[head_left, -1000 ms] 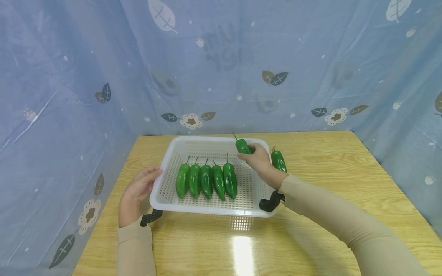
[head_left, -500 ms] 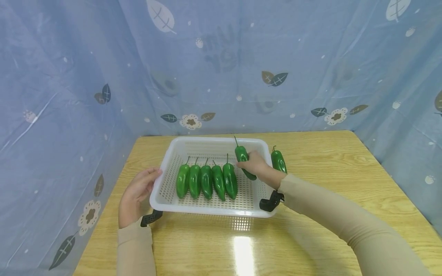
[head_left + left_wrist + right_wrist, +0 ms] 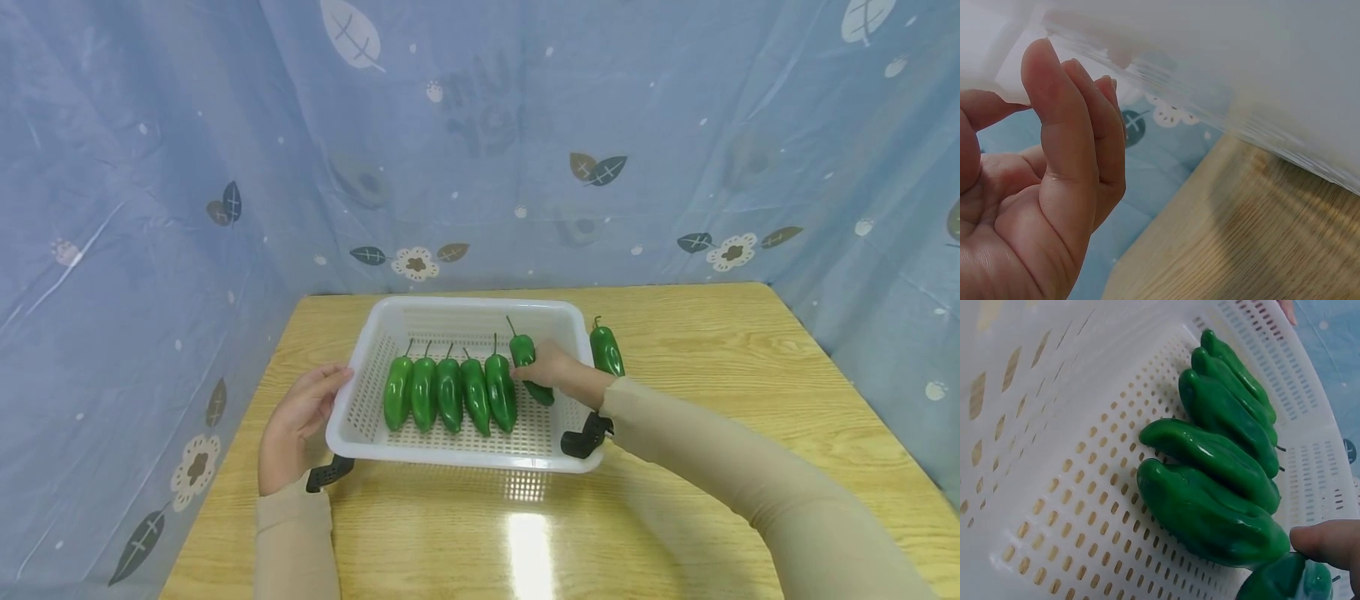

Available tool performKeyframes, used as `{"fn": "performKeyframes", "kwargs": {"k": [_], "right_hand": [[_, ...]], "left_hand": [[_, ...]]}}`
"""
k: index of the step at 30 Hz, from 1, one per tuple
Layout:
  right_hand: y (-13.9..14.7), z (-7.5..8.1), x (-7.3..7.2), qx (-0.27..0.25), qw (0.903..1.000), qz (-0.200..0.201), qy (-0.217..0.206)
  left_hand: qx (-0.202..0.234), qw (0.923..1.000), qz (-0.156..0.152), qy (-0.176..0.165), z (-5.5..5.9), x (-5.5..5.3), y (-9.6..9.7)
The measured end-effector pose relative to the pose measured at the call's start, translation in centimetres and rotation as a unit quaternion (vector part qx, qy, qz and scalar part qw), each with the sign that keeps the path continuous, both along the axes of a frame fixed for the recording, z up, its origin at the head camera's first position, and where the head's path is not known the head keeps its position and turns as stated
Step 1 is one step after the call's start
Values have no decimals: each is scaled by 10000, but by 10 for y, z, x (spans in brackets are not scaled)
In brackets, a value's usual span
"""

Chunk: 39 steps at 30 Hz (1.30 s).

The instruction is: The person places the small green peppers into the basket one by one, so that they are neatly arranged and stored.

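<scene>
A white plastic basket [image 3: 465,457] with slotted walls stands on the wooden table. Several green chili peppers [image 3: 450,393] lie side by side in its left and middle part, stems pointing away from me. My right hand [image 3: 553,367] reaches over the basket's right side and grips another green chili pepper [image 3: 522,351] low inside, right of the row; whether it touches the basket floor I cannot tell. In the right wrist view, the thumb [image 3: 1329,547] presses near this pepper's stem end. My left hand [image 3: 306,403] pinches the basket's left rim between thumb and fingers [image 3: 1060,119].
One more green chili pepper [image 3: 607,351] lies on the table [image 3: 712,358] just outside the basket's right wall, partly hidden by the right arm. A blue patterned curtain [image 3: 487,167] hangs behind the table and along its sides.
My right hand has lowered the chili pepper into the basket and toward me, bringing it close to the row's right end. The left hand and the basket have stayed in place.
</scene>
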State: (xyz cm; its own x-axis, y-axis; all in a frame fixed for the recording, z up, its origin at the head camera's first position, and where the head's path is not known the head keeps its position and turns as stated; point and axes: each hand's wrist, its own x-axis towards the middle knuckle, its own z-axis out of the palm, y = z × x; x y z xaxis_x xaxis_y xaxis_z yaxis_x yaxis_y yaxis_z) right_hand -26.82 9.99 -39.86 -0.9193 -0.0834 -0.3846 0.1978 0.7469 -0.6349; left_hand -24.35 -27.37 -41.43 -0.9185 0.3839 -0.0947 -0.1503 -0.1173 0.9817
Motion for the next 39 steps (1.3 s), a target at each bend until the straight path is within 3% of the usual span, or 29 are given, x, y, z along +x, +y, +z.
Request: {"fn": "performKeyframes", "kwargs": {"k": [12,17,26,33,39], "right_hand": [[-7,-13,-3,999,9929,543,-358],[-9,-13,-1,1227,9892,683,-418],[-11,-16,-4,1798,9779,1033,-275],[-15,-23,-7,1628,9826,703,-542],[-15,-23,-5,1426,9857,686,-587]], "left_hand": [[283,9993,-203,163,-13,-6,-3],[161,9992,-240,282,-18,-10,-5],[11,9993,-168,333,-18,-10,-6],[-10,9993,-144,331,-19,-9,-8],[-11,9995,-135,284,-17,-8,-7]]}}
